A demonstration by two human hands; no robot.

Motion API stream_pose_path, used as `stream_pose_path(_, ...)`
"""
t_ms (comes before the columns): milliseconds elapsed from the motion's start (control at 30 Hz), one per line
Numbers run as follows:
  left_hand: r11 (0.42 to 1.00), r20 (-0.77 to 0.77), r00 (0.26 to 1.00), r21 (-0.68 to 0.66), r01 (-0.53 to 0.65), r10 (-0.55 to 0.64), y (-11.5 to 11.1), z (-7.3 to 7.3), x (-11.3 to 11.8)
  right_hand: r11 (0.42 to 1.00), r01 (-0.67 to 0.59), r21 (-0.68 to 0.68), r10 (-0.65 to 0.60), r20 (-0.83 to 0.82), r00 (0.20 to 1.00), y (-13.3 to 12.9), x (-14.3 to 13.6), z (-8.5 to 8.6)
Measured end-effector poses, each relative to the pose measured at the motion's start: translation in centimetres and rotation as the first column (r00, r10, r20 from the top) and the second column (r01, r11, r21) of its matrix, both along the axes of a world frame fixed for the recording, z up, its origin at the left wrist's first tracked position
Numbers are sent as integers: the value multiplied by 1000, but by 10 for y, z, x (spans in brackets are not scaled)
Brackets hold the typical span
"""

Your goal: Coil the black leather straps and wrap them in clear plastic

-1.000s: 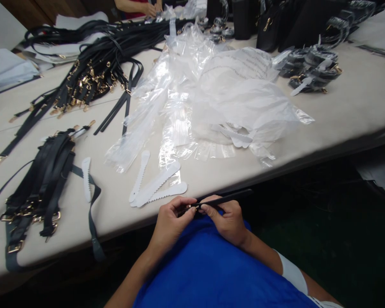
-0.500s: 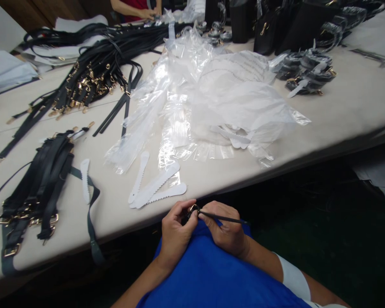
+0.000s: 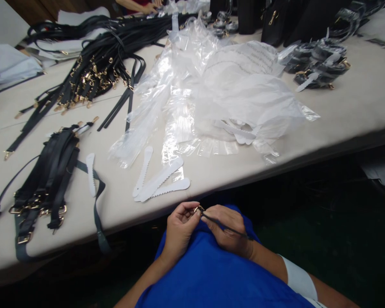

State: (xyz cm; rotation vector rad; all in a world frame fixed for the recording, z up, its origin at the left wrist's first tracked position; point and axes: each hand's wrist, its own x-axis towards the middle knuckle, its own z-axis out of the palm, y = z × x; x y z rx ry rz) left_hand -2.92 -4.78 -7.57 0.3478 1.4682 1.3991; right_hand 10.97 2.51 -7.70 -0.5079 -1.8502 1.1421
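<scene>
Both my hands meet in my lap over blue cloth, just below the table's front edge. My left hand (image 3: 179, 229) pinches a small gold buckle (image 3: 199, 209) at the end of a thin black strap (image 3: 226, 226). My right hand (image 3: 228, 231) grips that same strap, which runs out to the right across its knuckles. Three white serrated card strips (image 3: 160, 182) lie on the table just above my hands.
A bundle of black straps with gold buckles (image 3: 43, 184) lies at the left, a larger pile (image 3: 96, 72) behind it. Crumpled clear plastic bags (image 3: 231, 94) fill the middle of the beige table (image 3: 349, 107). Wrapped straps (image 3: 321, 68) and black bags (image 3: 282, 19) sit far right. Another person's hands (image 3: 147, 6) work at the back.
The strap has tilted from level to slanting down to the right, and my hands have shifted slightly lower while staying together on the buckle end.
</scene>
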Motion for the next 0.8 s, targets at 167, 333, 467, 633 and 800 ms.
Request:
stream_pose_path(167,997,121,990,8,-72,71,1,-8,3,982,-21,186,17,19,1000,1,2,-5)
stream_pose_path(333,995,145,984,4,-101,99,-1,-9,7,993,-54,108,53,11,999,0,2,-9)
stream_pose_path(467,995,196,976,-15,-98,99,-4,-13,7,989,-108,97,107,11,994,-1,3,-14)
stream_pose_path(633,996,266,960,-45,-75,84,-4,-15,6,995,-30,91,30,2,1000,-3,1,-14)
stream_pose_path(800,999,275,961,-16,-40,43,-6,-7,5,1000,-20,18,20,-34,999,-5,3,-13)
